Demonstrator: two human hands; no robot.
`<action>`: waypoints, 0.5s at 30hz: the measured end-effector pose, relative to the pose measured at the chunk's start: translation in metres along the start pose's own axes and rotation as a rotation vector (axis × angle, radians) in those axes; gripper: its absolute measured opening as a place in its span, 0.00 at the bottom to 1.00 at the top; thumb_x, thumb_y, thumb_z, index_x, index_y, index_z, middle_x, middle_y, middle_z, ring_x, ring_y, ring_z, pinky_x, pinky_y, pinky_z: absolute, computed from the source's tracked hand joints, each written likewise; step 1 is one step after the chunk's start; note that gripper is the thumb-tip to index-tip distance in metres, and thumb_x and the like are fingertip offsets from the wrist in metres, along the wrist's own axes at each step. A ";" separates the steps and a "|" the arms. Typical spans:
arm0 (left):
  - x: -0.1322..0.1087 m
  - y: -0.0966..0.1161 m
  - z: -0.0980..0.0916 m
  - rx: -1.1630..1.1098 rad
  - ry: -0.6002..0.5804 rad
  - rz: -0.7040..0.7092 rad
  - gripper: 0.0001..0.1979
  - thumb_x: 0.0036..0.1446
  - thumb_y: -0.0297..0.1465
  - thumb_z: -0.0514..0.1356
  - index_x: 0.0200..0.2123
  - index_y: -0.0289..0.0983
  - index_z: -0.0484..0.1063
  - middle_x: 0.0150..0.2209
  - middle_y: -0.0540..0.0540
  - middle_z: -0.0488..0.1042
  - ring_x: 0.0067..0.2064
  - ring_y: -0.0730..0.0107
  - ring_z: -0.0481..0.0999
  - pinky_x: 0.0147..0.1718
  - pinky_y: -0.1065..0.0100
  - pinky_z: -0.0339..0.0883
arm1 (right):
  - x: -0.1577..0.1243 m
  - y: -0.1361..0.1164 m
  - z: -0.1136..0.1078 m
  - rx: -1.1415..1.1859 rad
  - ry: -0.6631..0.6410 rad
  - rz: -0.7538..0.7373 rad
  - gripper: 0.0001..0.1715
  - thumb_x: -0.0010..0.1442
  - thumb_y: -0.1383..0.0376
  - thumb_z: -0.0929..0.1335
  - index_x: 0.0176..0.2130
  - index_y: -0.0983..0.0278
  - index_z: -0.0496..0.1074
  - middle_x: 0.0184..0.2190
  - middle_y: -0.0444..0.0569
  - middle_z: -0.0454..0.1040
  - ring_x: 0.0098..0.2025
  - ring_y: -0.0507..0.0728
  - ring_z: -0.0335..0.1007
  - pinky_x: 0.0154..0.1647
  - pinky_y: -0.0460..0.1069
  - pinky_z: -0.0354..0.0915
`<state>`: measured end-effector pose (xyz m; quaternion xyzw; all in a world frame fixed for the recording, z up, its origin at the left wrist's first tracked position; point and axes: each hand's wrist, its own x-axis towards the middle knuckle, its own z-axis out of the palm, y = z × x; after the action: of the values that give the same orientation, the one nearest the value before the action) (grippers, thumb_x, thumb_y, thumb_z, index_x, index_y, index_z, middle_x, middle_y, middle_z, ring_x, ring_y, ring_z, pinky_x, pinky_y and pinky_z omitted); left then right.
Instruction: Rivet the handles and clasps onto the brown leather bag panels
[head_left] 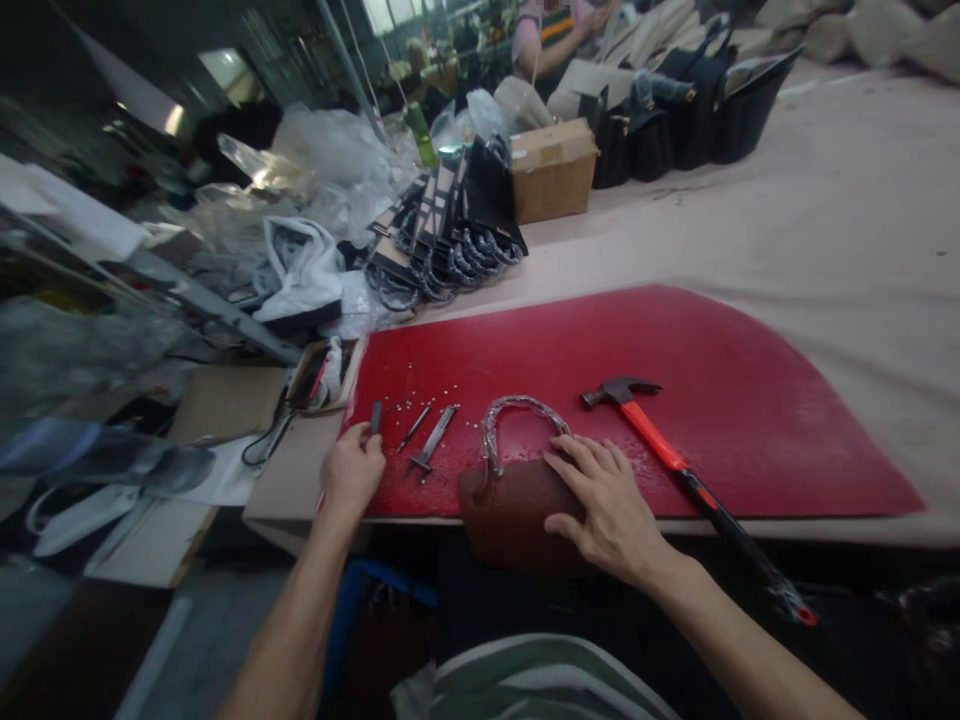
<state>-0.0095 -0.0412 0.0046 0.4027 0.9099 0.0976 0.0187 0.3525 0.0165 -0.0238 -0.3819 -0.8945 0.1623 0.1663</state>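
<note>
On the left part of the red mat (720,370), my left hand (355,466) pinches a small dark metal tool (376,417). My right hand (606,505) lies with fingers spread on a brown leather piece (517,515), which overhangs the mat's front edge. A plastic-wrapped curved handle (517,403) rises from this piece, and my right fingertips are at its right end. Between my hands lie a thin pointed tool (413,428) and a metal tool with a crossbar (433,440), with several tiny bits scattered around. To the right rests a claw hammer (651,433) with an orange and black grip.
Behind the mat are a cardboard box (553,170), a stack of dark pieces with wrapped handles (450,230) and black bags (675,125). A small tray (346,375) sits at the left. A person (551,40) is at the far side.
</note>
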 end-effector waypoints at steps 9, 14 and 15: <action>0.003 0.024 -0.006 0.089 -0.035 0.137 0.14 0.63 0.30 0.54 0.47 0.37 0.77 0.47 0.39 0.77 0.48 0.57 0.77 0.47 0.63 0.67 | 0.001 0.014 0.014 -0.075 0.110 -0.092 0.34 0.56 0.51 0.71 0.58 0.61 0.69 0.62 0.55 0.65 0.62 0.70 0.58 0.62 0.67 0.54; 0.010 0.044 -0.003 0.048 -0.135 0.249 0.10 0.62 0.37 0.59 0.41 0.40 0.78 0.43 0.44 0.78 0.47 0.62 0.77 0.46 0.67 0.67 | 0.003 0.014 0.012 -0.081 0.108 -0.091 0.35 0.56 0.50 0.70 0.58 0.62 0.70 0.61 0.57 0.65 0.61 0.69 0.59 0.61 0.67 0.55; 0.013 0.048 -0.002 0.043 -0.157 0.259 0.09 0.61 0.37 0.60 0.39 0.40 0.78 0.42 0.44 0.79 0.46 0.61 0.77 0.45 0.67 0.67 | 0.003 0.013 0.012 -0.078 0.101 -0.091 0.35 0.56 0.49 0.70 0.58 0.62 0.70 0.61 0.57 0.65 0.61 0.70 0.59 0.61 0.67 0.55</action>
<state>0.0163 -0.0003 0.0159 0.5232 0.8481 0.0480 0.0685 0.3542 0.0252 -0.0394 -0.3550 -0.9070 0.1002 0.2031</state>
